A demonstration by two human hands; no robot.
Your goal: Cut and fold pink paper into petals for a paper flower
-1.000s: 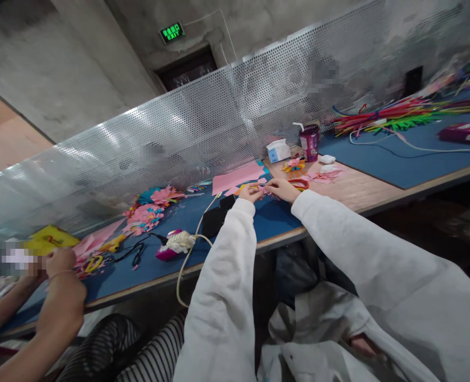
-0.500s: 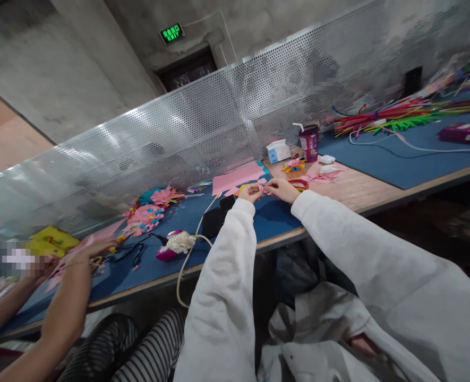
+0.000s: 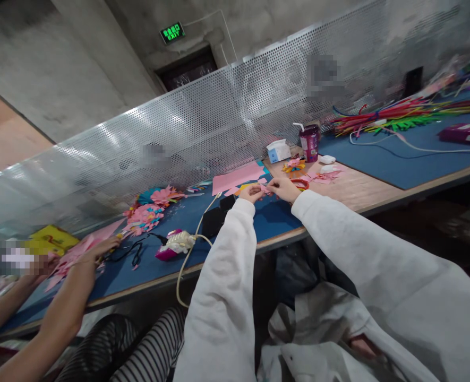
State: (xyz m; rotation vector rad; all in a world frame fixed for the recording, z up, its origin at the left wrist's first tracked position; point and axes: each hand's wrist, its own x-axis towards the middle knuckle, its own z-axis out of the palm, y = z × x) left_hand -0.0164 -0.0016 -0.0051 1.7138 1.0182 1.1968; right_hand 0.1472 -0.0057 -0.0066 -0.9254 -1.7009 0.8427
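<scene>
Close together above the blue mat, both my hands hold a small piece of pink paper (image 3: 265, 189). My left hand (image 3: 252, 193) pinches it from the left, and my right hand (image 3: 282, 189) grips its right side with the fingertips. The piece is too small to make out its exact shape. Behind the hands lie a sheet of pink paper (image 3: 237, 178) and smaller pink and yellow scraps. Red-handled scissors (image 3: 299, 184) rest just beyond my right hand, their blades hidden by it.
Left, a co-worker's hands (image 3: 105, 246) handle pink paper. Paper flowers (image 3: 145, 218), a power strip (image 3: 180, 242) with a cable and a black object (image 3: 213, 222) lie between us. A drink cup (image 3: 309, 143), tissue pack (image 3: 278, 151) and coloured stems (image 3: 394, 118) stand or lie right.
My fingers have shifted slightly on the pink paper, and more of it shows between them. At the left, the co-worker's hand and pink paper have moved a little.
</scene>
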